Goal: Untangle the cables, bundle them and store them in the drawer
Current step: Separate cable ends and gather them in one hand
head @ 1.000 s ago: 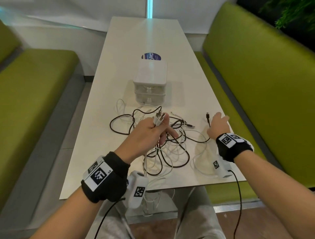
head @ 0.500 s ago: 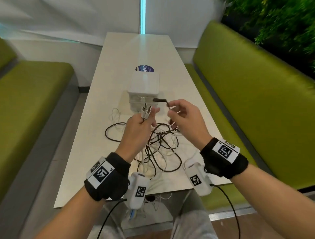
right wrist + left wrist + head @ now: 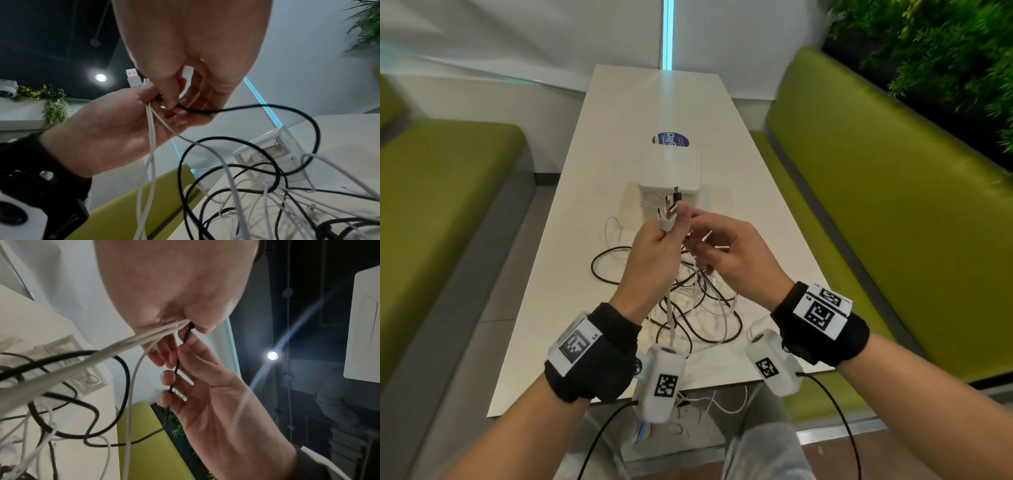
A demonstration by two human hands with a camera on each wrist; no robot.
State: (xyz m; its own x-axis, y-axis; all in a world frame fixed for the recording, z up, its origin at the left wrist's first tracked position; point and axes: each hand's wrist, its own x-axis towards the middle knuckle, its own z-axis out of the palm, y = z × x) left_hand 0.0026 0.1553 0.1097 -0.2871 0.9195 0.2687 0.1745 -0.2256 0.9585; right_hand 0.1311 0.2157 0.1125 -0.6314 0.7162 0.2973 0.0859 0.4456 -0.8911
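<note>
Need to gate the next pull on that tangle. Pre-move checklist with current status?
1. Left hand grips the gathered plug ends: ok.
2. Right hand has the black cable between its fingers: ok.
3. Cables free of the tangle on the table: not ok, black and white loops cross.
4. Cables all on the table: not ok, white ones hang over its near edge.
5. Drawer open to take a bundle: cannot tell.
6. Any cable bundled: not ok, none yet.
</note>
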